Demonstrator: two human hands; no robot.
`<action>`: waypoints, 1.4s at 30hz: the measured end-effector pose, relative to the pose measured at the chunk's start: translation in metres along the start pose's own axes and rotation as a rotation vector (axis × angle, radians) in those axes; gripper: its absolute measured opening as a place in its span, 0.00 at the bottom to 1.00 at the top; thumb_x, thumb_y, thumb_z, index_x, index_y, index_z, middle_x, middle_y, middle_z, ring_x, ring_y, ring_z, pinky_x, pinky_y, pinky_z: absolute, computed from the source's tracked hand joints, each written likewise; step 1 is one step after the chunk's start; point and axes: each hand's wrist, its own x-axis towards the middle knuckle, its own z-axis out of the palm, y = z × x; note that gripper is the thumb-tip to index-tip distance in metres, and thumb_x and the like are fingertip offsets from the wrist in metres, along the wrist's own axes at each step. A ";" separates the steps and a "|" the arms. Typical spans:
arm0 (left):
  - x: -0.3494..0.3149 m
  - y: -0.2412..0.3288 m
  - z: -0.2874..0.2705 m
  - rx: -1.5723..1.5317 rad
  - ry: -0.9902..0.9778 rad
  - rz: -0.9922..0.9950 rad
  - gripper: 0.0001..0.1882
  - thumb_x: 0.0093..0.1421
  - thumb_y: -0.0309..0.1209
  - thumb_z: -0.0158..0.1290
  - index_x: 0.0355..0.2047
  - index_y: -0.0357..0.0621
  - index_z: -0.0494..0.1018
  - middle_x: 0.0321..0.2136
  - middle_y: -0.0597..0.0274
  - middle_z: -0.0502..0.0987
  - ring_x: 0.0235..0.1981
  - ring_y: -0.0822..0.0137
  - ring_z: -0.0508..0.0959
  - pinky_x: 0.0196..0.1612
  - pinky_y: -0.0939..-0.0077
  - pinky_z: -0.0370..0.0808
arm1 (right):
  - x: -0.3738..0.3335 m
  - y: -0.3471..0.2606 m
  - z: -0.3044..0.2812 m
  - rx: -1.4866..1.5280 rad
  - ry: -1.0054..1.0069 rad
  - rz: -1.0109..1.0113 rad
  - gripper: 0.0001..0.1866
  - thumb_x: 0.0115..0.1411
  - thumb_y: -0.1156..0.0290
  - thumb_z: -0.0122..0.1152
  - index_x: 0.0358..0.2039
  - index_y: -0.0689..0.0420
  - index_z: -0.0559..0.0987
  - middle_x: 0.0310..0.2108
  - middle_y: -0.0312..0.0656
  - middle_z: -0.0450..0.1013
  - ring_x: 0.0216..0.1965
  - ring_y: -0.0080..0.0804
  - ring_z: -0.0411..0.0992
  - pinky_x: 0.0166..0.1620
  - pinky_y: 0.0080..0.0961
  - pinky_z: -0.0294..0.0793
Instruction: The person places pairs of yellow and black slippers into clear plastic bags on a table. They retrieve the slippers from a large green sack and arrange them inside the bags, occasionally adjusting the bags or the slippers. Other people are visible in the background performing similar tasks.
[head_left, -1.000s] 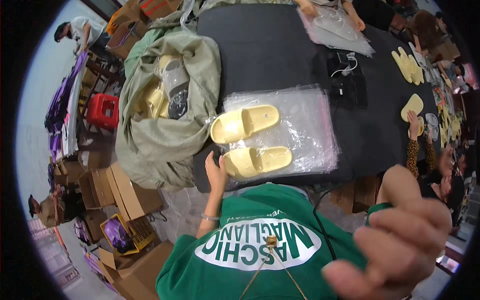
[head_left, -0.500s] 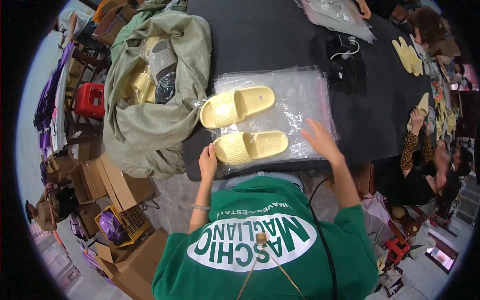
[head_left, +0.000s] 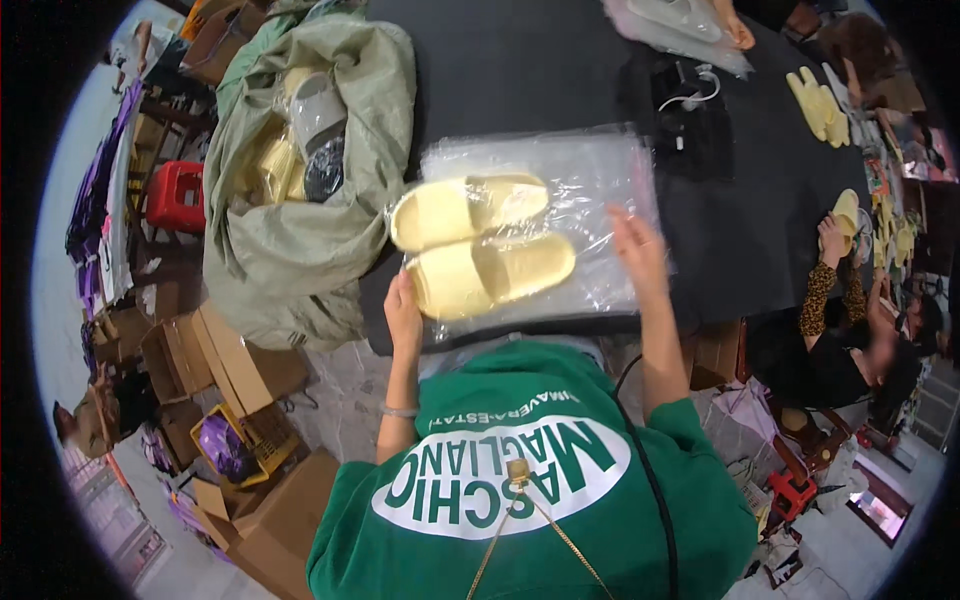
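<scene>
Two pale yellow slide sandals, an upper one [head_left: 450, 215] and a lower one [head_left: 465, 280], lie side by side with toes to the left. Clear plastic glints over and around them, but how far it encloses them is unclear. My left hand [head_left: 403, 318] is closed at the toe of the lower slide, gripping its left edge. Beneath lies a stack of clear plastic bags [head_left: 600, 165]. Over the right side of that stack my right hand [head_left: 640, 255] is open, fingers stretched and slightly blurred, with nothing in it.
On the black table [head_left: 500, 70], an open green sack [head_left: 300, 245] holds bagged slides at left. A white cable [head_left: 697, 100] and more bags [head_left: 690, 35] lie at upper right. At far right, a co-worker's hand [head_left: 832, 240] touches a yellow slide. Cardboard boxes [head_left: 245, 360] stand lower left.
Both slides have shifted slightly up and left, the lower one closer to the upper. My left hand has moved with them. My right hand has swung a little upward, fingers still apart.
</scene>
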 end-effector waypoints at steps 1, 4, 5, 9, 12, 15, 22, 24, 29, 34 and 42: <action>0.001 0.010 -0.003 0.056 -0.043 0.030 0.23 0.68 0.42 0.38 0.44 0.30 0.71 0.37 0.63 0.75 0.37 0.76 0.71 0.42 0.81 0.69 | -0.005 -0.015 -0.003 0.021 0.022 -0.050 0.13 0.61 0.67 0.56 0.45 0.55 0.79 0.21 0.23 0.63 0.21 0.11 0.55 0.23 0.11 0.55; 0.005 0.021 0.006 -0.036 -0.026 0.134 0.21 0.69 0.39 0.37 0.44 0.30 0.69 0.37 0.63 0.73 0.38 0.75 0.71 0.44 0.81 0.67 | -0.021 -0.044 -0.013 0.152 0.111 -0.183 0.14 0.61 0.76 0.53 0.47 0.56 0.77 0.24 0.24 0.66 0.23 0.10 0.56 0.25 0.10 0.55; 0.003 0.024 0.010 -0.045 -0.020 0.169 0.21 0.69 0.39 0.37 0.43 0.31 0.69 0.37 0.64 0.73 0.38 0.75 0.71 0.44 0.81 0.67 | -0.024 -0.043 -0.022 0.156 0.078 -0.255 0.14 0.61 0.76 0.53 0.47 0.57 0.77 0.26 0.24 0.67 0.23 0.10 0.57 0.25 0.09 0.56; 0.006 0.014 0.032 -0.159 -0.099 0.167 0.19 0.69 0.40 0.38 0.35 0.35 0.69 0.24 0.69 0.66 0.27 0.78 0.64 0.31 0.81 0.65 | -0.033 -0.029 -0.055 0.042 -0.013 -0.269 0.14 0.61 0.74 0.51 0.48 0.58 0.76 0.33 0.29 0.73 0.24 0.10 0.59 0.27 0.08 0.59; 0.011 -0.012 0.032 0.330 -0.180 0.004 0.18 0.66 0.41 0.43 0.42 0.38 0.72 0.27 0.55 0.76 0.29 0.66 0.75 0.35 0.73 0.71 | -0.034 -0.009 -0.065 -0.092 -0.124 0.004 0.16 0.63 0.69 0.49 0.50 0.59 0.74 0.36 0.33 0.75 0.24 0.11 0.60 0.27 0.09 0.60; 0.003 -0.027 0.026 0.596 -0.192 0.103 0.18 0.64 0.41 0.44 0.41 0.38 0.72 0.33 0.48 0.77 0.35 0.57 0.78 0.39 0.69 0.72 | -0.032 0.036 -0.075 -0.064 -0.169 0.232 0.22 0.67 0.58 0.42 0.51 0.63 0.70 0.40 0.39 0.76 0.21 0.14 0.62 0.25 0.10 0.62; -0.003 -0.007 0.017 0.360 -0.192 0.010 0.16 0.64 0.39 0.46 0.34 0.35 0.72 0.23 0.60 0.74 0.24 0.70 0.74 0.28 0.73 0.70 | -0.020 0.036 -0.084 -0.178 -0.314 0.355 0.28 0.66 0.51 0.39 0.51 0.65 0.69 0.29 0.45 0.78 0.13 0.17 0.63 0.17 0.17 0.63; -0.002 -0.009 0.009 0.278 -0.263 -0.135 0.16 0.64 0.39 0.46 0.33 0.35 0.72 0.22 0.64 0.73 0.23 0.75 0.72 0.25 0.77 0.70 | -0.011 0.040 -0.083 -0.453 -0.462 0.291 0.25 0.64 0.54 0.44 0.50 0.63 0.71 0.25 0.44 0.78 0.11 0.20 0.65 0.15 0.19 0.64; -0.005 -0.030 0.004 0.245 -0.264 -0.270 0.17 0.63 0.40 0.47 0.35 0.36 0.72 0.22 0.64 0.73 0.21 0.77 0.71 0.21 0.81 0.70 | 0.021 0.010 -0.064 -0.903 -0.128 0.128 0.13 0.58 0.63 0.53 0.41 0.55 0.77 0.29 0.43 0.76 0.35 0.42 0.75 0.41 0.33 0.71; -0.002 -0.030 0.008 0.072 -0.374 -0.281 0.25 0.58 0.40 0.55 0.45 0.29 0.68 0.32 0.60 0.75 0.31 0.75 0.74 0.31 0.82 0.72 | 0.066 0.010 -0.049 -0.656 0.134 -0.246 0.13 0.55 0.66 0.58 0.40 0.55 0.77 0.44 0.43 0.72 0.43 0.41 0.71 0.46 0.30 0.69; 0.002 -0.006 0.018 -0.016 -0.473 -0.479 0.32 0.57 0.48 0.54 0.48 0.28 0.69 0.33 0.56 0.77 0.32 0.72 0.75 0.34 0.81 0.72 | 0.154 0.041 0.012 -1.102 -0.097 -0.812 0.14 0.50 0.63 0.62 0.38 0.50 0.77 0.43 0.40 0.71 0.48 0.37 0.67 0.53 0.38 0.58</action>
